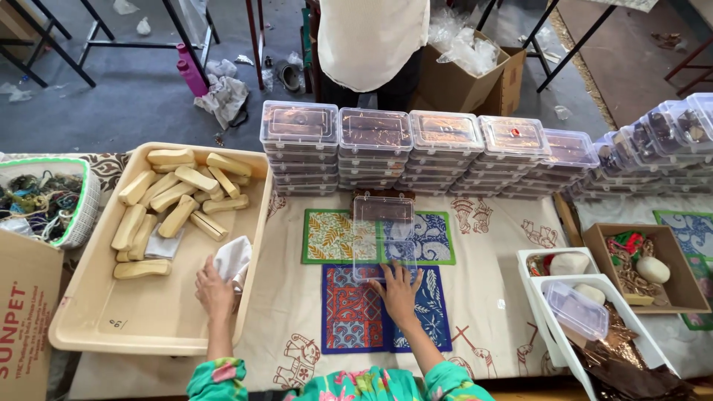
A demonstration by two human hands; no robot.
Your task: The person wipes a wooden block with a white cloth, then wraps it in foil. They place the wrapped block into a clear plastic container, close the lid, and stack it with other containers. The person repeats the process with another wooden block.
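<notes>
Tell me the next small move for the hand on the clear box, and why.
Probably draw the clear plastic box back toward the body. The right hand lies flat at its near edge, the box sits open and empty on the printed cloth mats, and the left hand already rests on a white cloth in the tray.

Along the far edge of the table [512,223], six or so stacks of clear lidded plastic boxes [375,148] packed with brownish contents, side by side; more such stacks [661,141] slanting away at the far right corner. Mid-table, an open clear plastic box [384,234] lying across printed cloth mats, touched at its near edge by the right hand [399,293]. Near the right edge, a small clear lidded box [577,310] resting on a white tray. At the near left corner, a brown cardboard carton [26,312] with red lettering. Beyond the far edge, on the floor, an open brown carton [464,78] stuffed with clear plastic bags.
</notes>
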